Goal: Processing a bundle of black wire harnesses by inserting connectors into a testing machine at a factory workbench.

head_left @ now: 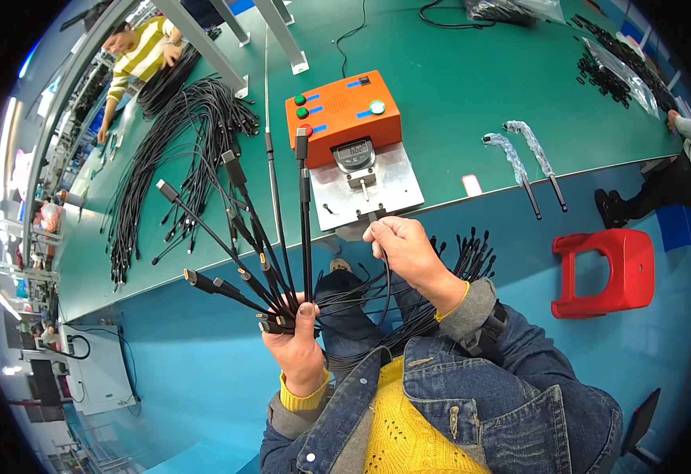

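box on bench | cable pile left of box | gauge before box | stool at right

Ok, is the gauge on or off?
On: dark digits show on the gauge in front of the orange box.

The person's left hand grips a fan of black cables (their ends splayed outward), while the right hand pinches a black plug at the metal plate before an orange box.
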{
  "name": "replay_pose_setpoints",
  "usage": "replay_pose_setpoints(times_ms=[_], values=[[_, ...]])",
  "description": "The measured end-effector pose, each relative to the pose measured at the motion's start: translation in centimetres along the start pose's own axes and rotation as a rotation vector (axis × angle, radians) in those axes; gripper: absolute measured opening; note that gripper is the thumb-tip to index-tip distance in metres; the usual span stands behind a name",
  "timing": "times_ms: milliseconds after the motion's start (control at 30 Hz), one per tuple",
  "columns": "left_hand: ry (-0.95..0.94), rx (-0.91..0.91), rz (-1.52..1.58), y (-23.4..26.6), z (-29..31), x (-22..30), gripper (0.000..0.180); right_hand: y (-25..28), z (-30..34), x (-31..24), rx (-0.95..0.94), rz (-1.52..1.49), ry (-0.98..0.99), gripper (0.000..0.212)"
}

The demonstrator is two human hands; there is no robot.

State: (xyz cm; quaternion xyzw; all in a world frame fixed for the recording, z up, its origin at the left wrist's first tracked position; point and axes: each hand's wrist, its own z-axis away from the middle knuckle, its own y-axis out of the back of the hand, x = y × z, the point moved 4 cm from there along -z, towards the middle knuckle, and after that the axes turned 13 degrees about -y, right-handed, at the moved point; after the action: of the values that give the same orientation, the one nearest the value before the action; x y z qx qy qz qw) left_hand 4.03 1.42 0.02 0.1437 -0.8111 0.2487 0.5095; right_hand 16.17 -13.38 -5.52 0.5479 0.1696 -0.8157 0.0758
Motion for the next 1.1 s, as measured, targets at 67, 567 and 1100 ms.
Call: replay_pose_setpoints(times_ms=[67, 567, 1100], values=[[-0.003, -0.014, -0.007, 0.0, 0.0, 0.1, 0.012, 0.0, 0.1, -0.1, -0.004, -0.005, -0.006, 0.024], [-0.008, -0.093, -0.086, -0.4, 0.2, 0.2, 0.010, 1.2, 2.1, 1.0, -0.279, 0.386, -0.192, 0.025], [0.138, -0.223, -0.098, -1.9, 1.3, 0.0, 0.014, -0.1, 3.7, -6.9, -0.135, -0.223, 0.153, 0.023]])
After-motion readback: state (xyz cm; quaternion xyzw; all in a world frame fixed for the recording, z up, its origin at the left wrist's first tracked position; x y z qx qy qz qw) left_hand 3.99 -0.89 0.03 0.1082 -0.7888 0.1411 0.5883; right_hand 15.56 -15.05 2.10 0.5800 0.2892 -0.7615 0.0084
